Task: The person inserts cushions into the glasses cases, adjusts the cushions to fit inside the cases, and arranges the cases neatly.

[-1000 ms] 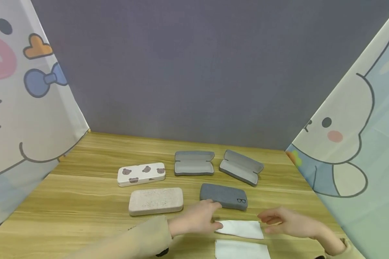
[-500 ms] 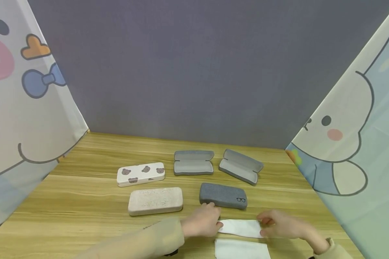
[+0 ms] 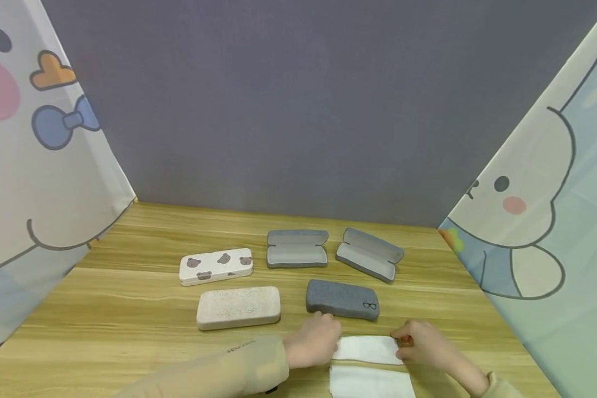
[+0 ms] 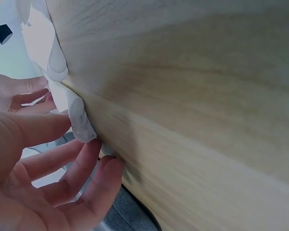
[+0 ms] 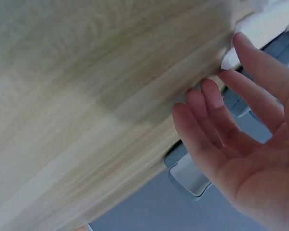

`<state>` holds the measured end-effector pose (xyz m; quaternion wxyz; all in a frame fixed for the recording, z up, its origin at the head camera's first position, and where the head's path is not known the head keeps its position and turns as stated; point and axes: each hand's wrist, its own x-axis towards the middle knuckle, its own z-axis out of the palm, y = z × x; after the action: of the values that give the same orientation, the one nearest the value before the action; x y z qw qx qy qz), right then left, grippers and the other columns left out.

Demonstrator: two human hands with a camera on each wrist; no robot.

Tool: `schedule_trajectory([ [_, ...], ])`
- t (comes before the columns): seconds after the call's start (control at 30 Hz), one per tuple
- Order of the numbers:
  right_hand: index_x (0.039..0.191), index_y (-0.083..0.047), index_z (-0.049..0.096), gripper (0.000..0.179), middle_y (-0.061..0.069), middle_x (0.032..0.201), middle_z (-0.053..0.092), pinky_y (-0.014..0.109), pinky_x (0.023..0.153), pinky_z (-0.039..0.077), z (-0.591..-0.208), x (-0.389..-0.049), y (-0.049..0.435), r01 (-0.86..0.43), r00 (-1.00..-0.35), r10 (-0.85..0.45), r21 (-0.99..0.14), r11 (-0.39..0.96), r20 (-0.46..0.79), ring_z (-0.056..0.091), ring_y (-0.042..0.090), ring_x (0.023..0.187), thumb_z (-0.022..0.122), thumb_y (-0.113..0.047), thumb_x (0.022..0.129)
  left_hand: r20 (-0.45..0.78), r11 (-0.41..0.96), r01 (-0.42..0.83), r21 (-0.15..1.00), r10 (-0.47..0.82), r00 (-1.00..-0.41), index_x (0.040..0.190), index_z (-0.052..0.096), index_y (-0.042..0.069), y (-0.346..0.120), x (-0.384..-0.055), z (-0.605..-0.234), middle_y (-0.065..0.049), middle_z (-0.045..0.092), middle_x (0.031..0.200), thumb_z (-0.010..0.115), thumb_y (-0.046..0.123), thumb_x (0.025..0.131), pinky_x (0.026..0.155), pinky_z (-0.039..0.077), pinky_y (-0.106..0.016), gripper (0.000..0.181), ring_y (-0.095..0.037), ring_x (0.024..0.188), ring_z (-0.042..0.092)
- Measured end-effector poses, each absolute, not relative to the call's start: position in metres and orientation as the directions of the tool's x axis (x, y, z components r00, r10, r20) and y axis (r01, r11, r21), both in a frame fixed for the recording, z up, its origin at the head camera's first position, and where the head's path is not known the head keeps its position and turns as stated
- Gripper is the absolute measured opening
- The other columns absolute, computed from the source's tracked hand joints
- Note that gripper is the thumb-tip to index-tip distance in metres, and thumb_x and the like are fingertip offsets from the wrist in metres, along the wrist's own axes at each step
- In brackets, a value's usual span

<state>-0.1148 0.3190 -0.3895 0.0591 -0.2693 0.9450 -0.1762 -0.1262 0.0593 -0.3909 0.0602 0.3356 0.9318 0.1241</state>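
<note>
A folded white cloth (image 3: 368, 349) lies on the wooden table, stretched sideways between both hands. At its left end, my left hand (image 3: 314, 340) pinches the fold; the left wrist view shows the thumb on one side of the cloth (image 4: 79, 118) and the fingers on the other. My right hand (image 3: 423, 344) has thumb and index finger around the cloth's right end, the other fingers curving beside it. A second folded white cloth (image 3: 370, 382) lies just nearer, cut off by the bottom of the head view. Just beyond the hands sits a closed dark grey glasses case (image 3: 342, 298).
Two open grey glasses cases stand further back, one straight (image 3: 297, 255) and one angled (image 3: 367, 260). To the left are a closed beige glasses case (image 3: 239, 308) and a white bear-print case (image 3: 216, 266). A grey panel (image 3: 288, 110) rises behind the table (image 3: 129, 309).
My left hand has shifted slightly right and closed over the cloth's left end. The right hand has moved left onto its right end, thumb and index finger coming together. The cases have stayed put.
</note>
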Motion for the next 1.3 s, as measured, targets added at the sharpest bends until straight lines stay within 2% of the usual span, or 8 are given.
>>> schedule_trajectory([
  [0.13, 0.062, -0.017, 0.054, 0.027, -0.013, 0.060, 0.035, 0.016, 0.051, 0.025, -0.392, -0.113, 0.318, -0.477, -0.861, -0.509, -0.355, 0.804, 0.006, 0.028, -0.006, 0.060, 0.078, -0.008, 0.068, 0.010, 0.729, 0.630, 0.267, 0.652, -0.758, 0.069, 0.063, 0.013, 0.058, -0.125, -0.393, 0.001, 0.062, 0.074, 0.071, 0.012, 0.082, 0.070, 0.048, -0.025, 0.015, -0.012, 0.075, 0.057],
  [0.23, 0.067, -0.014, 0.067, 0.014, -0.013, 0.063, 0.048, 0.017, 0.052, 0.031, -0.392, -0.112, 0.318, -0.438, -0.881, -0.473, -0.362, 0.823, -0.010, 0.034, -0.007, 0.062, 0.079, -0.008, 0.068, 0.033, 0.722, 0.632, 0.282, 0.652, -0.758, 0.063, 0.058, 0.014, 0.056, -0.125, -0.392, 0.002, 0.059, 0.068, 0.071, 0.010, 0.080, 0.069, 0.048, -0.025, 0.022, -0.011, 0.071, 0.057],
  [0.4, 0.079, -0.011, 0.077, 0.012, -0.004, 0.078, 0.067, 0.018, 0.056, 0.042, -0.388, -0.110, 0.318, -0.369, -0.909, -0.415, -0.385, 0.846, -0.039, 0.045, -0.008, 0.068, 0.079, -0.007, 0.067, 0.000, 0.720, 0.573, 0.392, 0.623, -0.783, 0.051, 0.035, 0.015, 0.054, -0.125, -0.390, 0.006, 0.034, 0.050, 0.068, 0.008, 0.082, 0.044, 0.031, -0.019, 0.046, -0.006, 0.049, 0.034],
  [0.5, 0.079, -0.010, 0.077, 0.011, -0.004, 0.078, 0.065, 0.018, 0.056, 0.041, -0.388, -0.109, 0.318, -0.346, -0.914, -0.403, -0.421, 0.838, -0.051, 0.044, -0.008, 0.066, 0.078, -0.006, 0.068, -0.024, 0.720, 0.543, 0.433, 0.611, -0.791, 0.050, 0.027, 0.016, 0.052, -0.126, -0.389, 0.007, 0.021, 0.048, 0.064, 0.005, 0.083, 0.040, 0.022, -0.019, 0.051, -0.007, 0.047, 0.022],
  [0.9, 0.066, -0.015, 0.070, 0.012, -0.014, 0.069, 0.054, 0.017, 0.054, 0.034, -0.387, -0.110, 0.315, -0.359, -0.874, -0.476, -0.526, 0.771, -0.100, 0.037, -0.007, 0.067, 0.075, -0.013, 0.077, 0.026, 0.723, 0.583, 0.370, 0.620, -0.784, 0.053, 0.044, 0.013, 0.051, -0.127, -0.395, 0.002, 0.048, 0.059, 0.068, 0.006, 0.080, 0.052, 0.037, -0.024, 0.037, -0.009, 0.056, 0.040],
  [1.0, 0.070, -0.013, 0.074, 0.008, -0.012, 0.071, 0.055, 0.017, 0.054, 0.036, -0.387, -0.108, 0.313, -0.322, -0.893, -0.437, -0.525, 0.788, -0.108, 0.038, -0.007, 0.066, 0.076, -0.012, 0.077, 0.036, 0.722, 0.595, 0.354, 0.625, -0.780, 0.053, 0.045, 0.013, 0.052, -0.127, -0.395, 0.002, 0.050, 0.060, 0.068, 0.006, 0.080, 0.056, 0.039, -0.024, 0.036, -0.009, 0.058, 0.043],
  [1.1, 0.076, -0.012, 0.078, 0.004, -0.008, 0.077, 0.061, 0.017, 0.054, 0.040, -0.388, -0.106, 0.310, -0.311, -0.911, -0.403, -0.498, 0.810, -0.087, 0.043, -0.008, 0.066, 0.077, -0.008, 0.075, 0.040, 0.719, 0.594, 0.360, 0.624, -0.780, 0.052, 0.040, 0.014, 0.052, -0.127, -0.395, 0.004, 0.043, 0.053, 0.068, 0.004, 0.079, 0.051, 0.036, -0.022, 0.040, -0.007, 0.054, 0.039],
  [1.3, 0.080, -0.008, 0.077, 0.005, -0.002, 0.080, 0.063, 0.017, 0.056, 0.043, -0.389, -0.106, 0.309, -0.305, -0.912, -0.400, -0.511, 0.804, -0.085, 0.047, -0.008, 0.068, 0.076, -0.007, 0.075, -0.015, 0.727, 0.539, 0.426, 0.601, -0.799, 0.050, 0.023, 0.018, 0.052, -0.125, -0.392, 0.009, 0.011, 0.046, 0.064, -0.001, 0.078, 0.036, 0.010, -0.017, 0.053, -0.004, 0.043, 0.010],
])
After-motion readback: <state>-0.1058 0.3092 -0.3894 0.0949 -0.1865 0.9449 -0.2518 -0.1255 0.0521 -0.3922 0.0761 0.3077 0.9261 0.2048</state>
